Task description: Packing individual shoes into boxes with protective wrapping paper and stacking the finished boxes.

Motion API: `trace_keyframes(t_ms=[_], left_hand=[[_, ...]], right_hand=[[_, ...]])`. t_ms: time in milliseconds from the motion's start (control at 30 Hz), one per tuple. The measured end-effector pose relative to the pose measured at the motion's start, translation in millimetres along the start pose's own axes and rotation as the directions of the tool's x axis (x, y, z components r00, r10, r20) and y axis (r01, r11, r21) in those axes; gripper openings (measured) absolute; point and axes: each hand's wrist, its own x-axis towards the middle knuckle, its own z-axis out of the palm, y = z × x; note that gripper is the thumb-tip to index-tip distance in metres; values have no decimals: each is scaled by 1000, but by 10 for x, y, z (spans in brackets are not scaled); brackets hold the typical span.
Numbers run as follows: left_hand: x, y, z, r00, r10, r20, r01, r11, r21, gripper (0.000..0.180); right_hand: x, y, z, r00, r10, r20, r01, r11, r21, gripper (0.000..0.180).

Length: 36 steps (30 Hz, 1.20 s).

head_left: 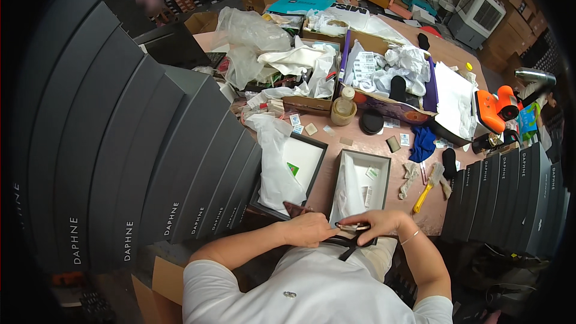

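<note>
My left hand (309, 229) is closed close to my body, just in front of the open boxes. A dark reddish-brown pointed piece (294, 209), perhaps a shoe's toe, sticks out beyond its knuckles. To its right, my right hand (378, 226) curls its thumb and fingers round a small black-and-pale piece (353, 227). A black strap (348, 252) hangs below, between the hands; whether these parts belong together is hidden. Straight ahead stands an open shoe box (387, 171) with white tissue paper (346, 195) inside. A box lid (317, 165) with more tissue lies to its left.
Tall stacks of dark shoe boxes rise at left (132, 144) and right (510, 198). On the table lie a yellow-handled brush (425, 197), a blue cloth (423, 144), a round black tin (372, 122) and a glue jar (344, 111). Behind is a carton of crumpled paper (390, 108).
</note>
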Motion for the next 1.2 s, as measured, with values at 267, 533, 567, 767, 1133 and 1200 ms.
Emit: trace_keyframes(t_ms=[267,533,567,767,1133,1200], left_hand=[[37,-1507,-1013,406,-567,-717,720,681,-131,35],[366,-1756,-1301,601,-440,-668,655,749,95,11],[518,-1429,-1283,677,-257,-689,445,889,106,11],[792,-332,-1116,822,64,-567,46,983,178,16],[-160,-311,-334,450,-402,-797,423,883,-206,32],[-230,-308,-265,433,-457,-777,419,865,-276,30]], right_hand=[[-511,282,417,910,-23,-415,220,873,435,80],[-601,529,853,584,-220,-781,794,354,495,61],[-607,560,904,535,-230,-813,839,256,480,59],[-968,293,1016,546,-195,-815,837,163,522,51],[-34,378,1073,707,54,-705,707,-91,701,53],[-56,492,1179,755,-9,-656,641,-203,740,53]])
